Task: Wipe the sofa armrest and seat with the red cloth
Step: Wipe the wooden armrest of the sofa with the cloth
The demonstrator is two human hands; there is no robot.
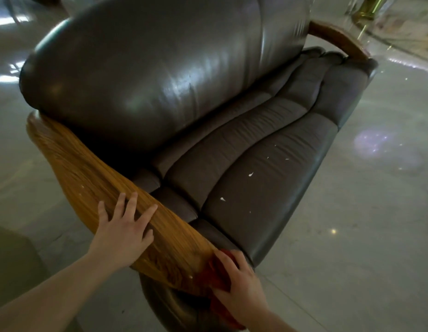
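Red cloth, one; two hands.

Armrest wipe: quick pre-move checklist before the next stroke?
1. Red cloth under right hand: ok.
2. Cloth touching near wooden armrest at its front end: ok.
3. Left hand flat on the armrest, fingers spread, steadying: ok.
4. Stroke path up the armrest free: not ok, left hand lies on it.
5. Seat clean: not ok, white flecks remain.
6. Cloth clean underneath: cannot tell.
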